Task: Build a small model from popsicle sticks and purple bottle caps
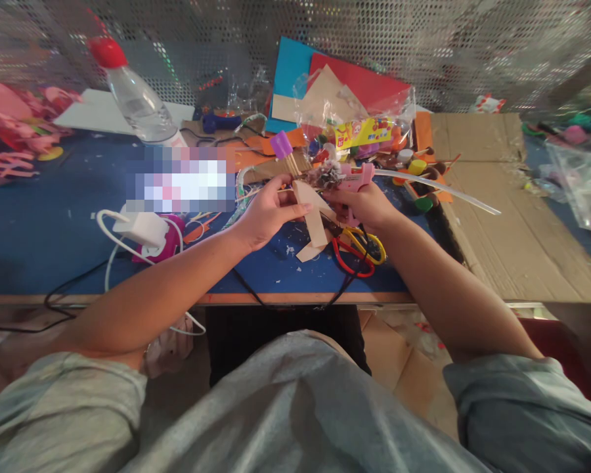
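Note:
My left hand (266,213) is closed on a tan cardboard piece (314,220) held above the blue table (54,230). My right hand (364,207) grips a pink hot glue gun (357,177), its nozzle pointing left at the top of the cardboard. A long clear glue stick (438,190) juts out of the gun's back toward the right. Thin wooden sticks with a purple cap (282,144) rise just behind my left hand.
Red and yellow scissors (357,249) lie under my hands. A white charger (142,230) and cables sit at left, a clear bottle (135,98) behind. Coloured paper sheets (354,82) and a craft bag lie at the back, flat cardboard (512,217) at right.

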### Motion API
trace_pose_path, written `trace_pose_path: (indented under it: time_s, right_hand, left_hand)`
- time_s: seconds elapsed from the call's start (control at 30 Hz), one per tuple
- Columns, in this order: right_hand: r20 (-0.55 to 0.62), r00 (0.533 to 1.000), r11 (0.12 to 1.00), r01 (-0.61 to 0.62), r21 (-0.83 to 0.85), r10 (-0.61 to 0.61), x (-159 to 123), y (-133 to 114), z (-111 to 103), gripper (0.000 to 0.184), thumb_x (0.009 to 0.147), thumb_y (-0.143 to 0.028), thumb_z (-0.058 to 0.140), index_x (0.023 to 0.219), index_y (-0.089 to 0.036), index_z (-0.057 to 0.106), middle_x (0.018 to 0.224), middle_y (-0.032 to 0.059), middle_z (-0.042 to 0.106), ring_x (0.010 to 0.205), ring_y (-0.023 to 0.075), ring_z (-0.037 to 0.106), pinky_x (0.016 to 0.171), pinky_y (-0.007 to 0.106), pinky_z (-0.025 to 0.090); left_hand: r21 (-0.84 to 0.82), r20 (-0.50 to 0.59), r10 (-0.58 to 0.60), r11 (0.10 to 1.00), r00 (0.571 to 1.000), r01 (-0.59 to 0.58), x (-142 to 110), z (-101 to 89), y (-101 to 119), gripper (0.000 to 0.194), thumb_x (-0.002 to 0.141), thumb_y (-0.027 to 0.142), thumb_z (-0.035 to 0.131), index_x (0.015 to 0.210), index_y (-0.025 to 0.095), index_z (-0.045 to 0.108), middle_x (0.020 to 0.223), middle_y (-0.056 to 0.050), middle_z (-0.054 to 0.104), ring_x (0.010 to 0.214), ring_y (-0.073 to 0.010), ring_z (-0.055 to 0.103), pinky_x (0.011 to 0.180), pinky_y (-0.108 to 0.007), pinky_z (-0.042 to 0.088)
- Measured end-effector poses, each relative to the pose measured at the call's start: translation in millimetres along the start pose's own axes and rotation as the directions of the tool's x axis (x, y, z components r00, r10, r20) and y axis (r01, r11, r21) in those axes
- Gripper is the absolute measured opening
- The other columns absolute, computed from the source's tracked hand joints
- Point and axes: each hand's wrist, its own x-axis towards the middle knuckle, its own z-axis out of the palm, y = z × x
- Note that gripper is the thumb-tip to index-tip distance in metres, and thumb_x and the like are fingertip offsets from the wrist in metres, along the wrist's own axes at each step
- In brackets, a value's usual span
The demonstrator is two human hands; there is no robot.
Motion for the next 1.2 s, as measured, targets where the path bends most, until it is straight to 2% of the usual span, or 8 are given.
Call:
trace_pose_path:
  time_s: [0.33, 0.63, 0.87, 1.0, 1.2]
  right_hand:
    - [-0.024, 0.997, 0.997, 0.069, 0.044, -0.068, 0.7, 0.3, -1.0, 0.054, 0.066, -0.044, 0.106, 0.069, -0.025, 0.056, 0.059, -0.0042, 0.052, 0.055, 0.0113, 0.045, 0.049, 0.029, 0.039]
    - [-0.031, 0.995, 0.994, 0.097, 0.052, -0.096, 0.0, -1.2, -1.5, 0.046, 0.070, -0.040, 0.098, 0.068, -0.026, 0.054, 0.058, -0.0034, 0.049, 0.056, 0.0124, 0.042, 0.050, 0.031, 0.038]
    - [-0.034, 0.998, 0.998, 0.057, 0.026, -0.056, 1.8, 1.0, -1.0, 0.049, 0.067, -0.042, 0.103, 0.066, -0.025, 0.056, 0.058, -0.0032, 0.051, 0.054, 0.0118, 0.043, 0.050, 0.031, 0.039]
    - [-0.021, 0.999, 1.000, 0.030, 0.004, -0.030, 2.7, 1.4, -2.2, 0.051, 0.068, -0.043, 0.104, 0.064, -0.025, 0.057, 0.056, -0.0034, 0.052, 0.052, 0.0111, 0.043, 0.049, 0.030, 0.038]
    - [-0.003, 1.000, 1.000, 0.005, -0.006, -0.005, 2.3, -1.6, -4.6, 0.048, 0.063, -0.040, 0.104, 0.061, -0.024, 0.059, 0.053, -0.0035, 0.053, 0.046, 0.0106, 0.043, 0.044, 0.030, 0.034]
  left_hand:
    - [0.025, 0.084, -0.015, 1.000, 0.996, 0.012, 1.0, -1.9, -3.0, 0.080, 0.067, 0.025, 0.110, 0.135, 0.019, 0.067, 0.113, -0.007, 0.086, 0.106, -0.0253, 0.083, 0.097, -0.040, 0.066]
    - [0.005, 0.122, -0.065, 0.998, 0.990, 0.065, -0.7, -3.2, -5.7, 0.083, 0.069, 0.019, 0.109, 0.140, 0.018, 0.066, 0.109, -0.007, 0.086, 0.107, -0.0253, 0.084, 0.100, -0.043, 0.066]
    - [-0.008, 0.094, -0.035, 0.999, 0.995, 0.036, -0.5, -2.3, -2.0, 0.082, 0.069, 0.022, 0.109, 0.138, 0.019, 0.066, 0.113, -0.007, 0.086, 0.107, -0.0255, 0.084, 0.097, -0.041, 0.066]
    - [-0.014, 0.061, -0.011, 1.000, 0.998, 0.012, 0.2, -1.9, -0.2, 0.077, 0.069, 0.025, 0.108, 0.133, 0.020, 0.064, 0.114, -0.007, 0.086, 0.109, -0.0264, 0.084, 0.100, -0.043, 0.065]
    - [0.006, 0.034, 0.016, 1.000, 0.999, -0.017, 1.6, -2.5, -1.6, 0.074, 0.068, 0.028, 0.108, 0.125, 0.021, 0.062, 0.108, -0.006, 0.085, 0.106, -0.0266, 0.082, 0.100, -0.044, 0.064]
